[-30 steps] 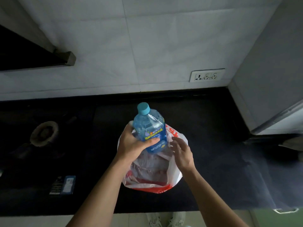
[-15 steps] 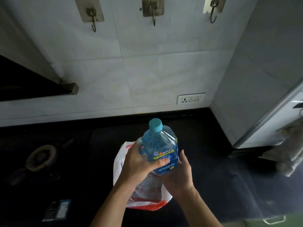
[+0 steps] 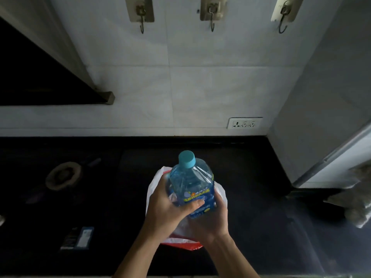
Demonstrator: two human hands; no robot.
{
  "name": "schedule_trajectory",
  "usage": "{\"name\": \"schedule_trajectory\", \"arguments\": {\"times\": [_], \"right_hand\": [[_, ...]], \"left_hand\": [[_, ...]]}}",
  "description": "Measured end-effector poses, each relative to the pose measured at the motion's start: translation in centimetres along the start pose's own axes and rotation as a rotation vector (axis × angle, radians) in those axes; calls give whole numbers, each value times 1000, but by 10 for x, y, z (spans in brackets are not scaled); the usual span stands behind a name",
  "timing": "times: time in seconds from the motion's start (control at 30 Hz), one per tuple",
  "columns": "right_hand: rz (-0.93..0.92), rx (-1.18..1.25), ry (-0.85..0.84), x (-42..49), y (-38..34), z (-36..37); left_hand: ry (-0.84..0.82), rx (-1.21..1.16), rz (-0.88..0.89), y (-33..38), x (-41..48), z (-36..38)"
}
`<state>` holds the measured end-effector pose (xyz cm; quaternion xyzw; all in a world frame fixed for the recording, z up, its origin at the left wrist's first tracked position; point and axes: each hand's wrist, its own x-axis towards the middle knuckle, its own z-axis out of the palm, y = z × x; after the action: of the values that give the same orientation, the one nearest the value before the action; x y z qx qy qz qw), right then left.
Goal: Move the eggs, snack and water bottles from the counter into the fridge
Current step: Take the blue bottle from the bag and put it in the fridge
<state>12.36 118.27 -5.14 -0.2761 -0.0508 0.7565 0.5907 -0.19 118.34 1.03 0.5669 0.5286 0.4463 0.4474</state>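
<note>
Hands meet around a water bottle above the dark desk, both of them mine. My left hand wraps the bottle's near-left side, thumb laid across the blue label, so the weight hangs from a firm side grip. My right hand cups the base and right side from below, fingers closed against the plastic, which I judge shares the load of a full bottle and keeps it from slipping. The bottle stands nearly upright, its teal cap tipped slightly toward the far wall, clear of the desk and raised over a white and red plastic bag that lies open beneath my wrists. That bag sits where it does, I take it, because the shopping came in it; what else it holds is hidden by my hands. No eggs or snack can be made out. To the right rises the grey side of what looks like the fridge, its door edge just beyond the desk's end, so the carry should be a short swing rightward. Farther left on the desk lie a small dark packet and a stove burner, well apart from the bag.
</note>
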Motion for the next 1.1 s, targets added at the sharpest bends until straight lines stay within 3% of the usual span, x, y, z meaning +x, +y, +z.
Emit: {"name": "schedule_trajectory", "arguments": {"times": [0.33, 0.7, 0.8, 0.9, 0.93, 1.0, 1.1], "right_hand": [[298, -39, -74, -1, 14, 19], [668, -132, -122, -55, 75, 9], [736, -349, -238, -68, 105, 5], [839, -339, -380, -96, 131, 18], [809, -363, -394, -108, 138, 21], [944, -301, -341, -128, 159, 26], [1067, -324, -419, -160, 188, 34]], "left_hand": [[300, -80, -64, 4, -39, -16], [765, -19, -130, 4, -148, -17], [884, 20, -153, 5, -187, -24], [1022, 57, -177, 8, -224, -33], [1067, 70, -182, 9, -238, -36], [1154, 95, -193, 13, -265, -43], [1282, 112, -206, 17, -305, -54]]}}
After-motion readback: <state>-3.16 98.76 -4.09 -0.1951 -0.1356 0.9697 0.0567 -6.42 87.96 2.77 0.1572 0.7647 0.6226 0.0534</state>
